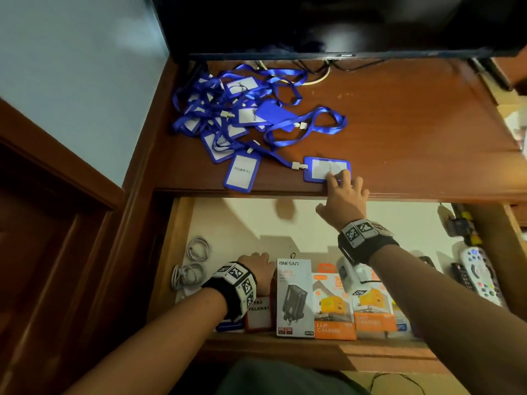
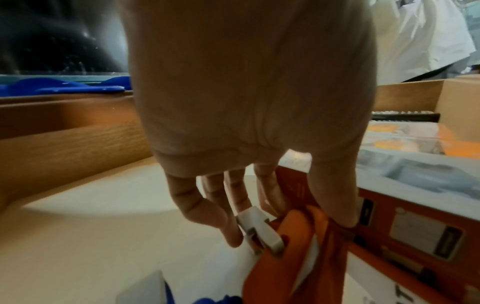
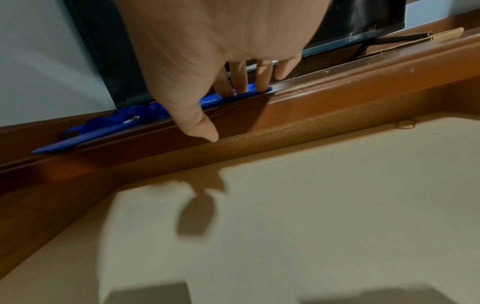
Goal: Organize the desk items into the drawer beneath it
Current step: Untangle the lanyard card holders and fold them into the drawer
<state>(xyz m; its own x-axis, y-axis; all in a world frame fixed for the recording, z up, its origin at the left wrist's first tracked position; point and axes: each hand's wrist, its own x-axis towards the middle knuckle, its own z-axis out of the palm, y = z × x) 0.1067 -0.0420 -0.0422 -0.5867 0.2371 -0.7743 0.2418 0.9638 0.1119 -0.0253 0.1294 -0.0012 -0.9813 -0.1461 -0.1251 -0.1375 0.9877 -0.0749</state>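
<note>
A pile of blue lanyards with badge holders (image 1: pixel 236 109) lies on the wooden desk (image 1: pixel 413 132). My right hand (image 1: pixel 338 182) reaches over the desk's front edge, its straight fingers pressing on one blue badge holder (image 1: pixel 319 168), also seen edge-on as the blue badge holder (image 3: pixel 228 97); the thumb hangs below the edge. Down in the open drawer (image 1: pixel 242 223), my left hand (image 1: pixel 256 265) pinches the top of an orange badge holder (image 1: pixel 258 313) at its white clip (image 2: pixel 259 230). The left wrist view shows the orange badge holder (image 2: pixel 280 257) between thumb and fingers.
Along the drawer's front stand a white charger box (image 1: pixel 295 297) and orange charger boxes (image 1: pixel 333 309). Coiled white cables (image 1: pixel 194 263) lie at its left, remotes (image 1: pixel 479 275) at its right. A dark monitor (image 1: pixel 342 24) stands at the desk's back. Another blue badge holder (image 1: pixel 242 172) lies near the desk edge.
</note>
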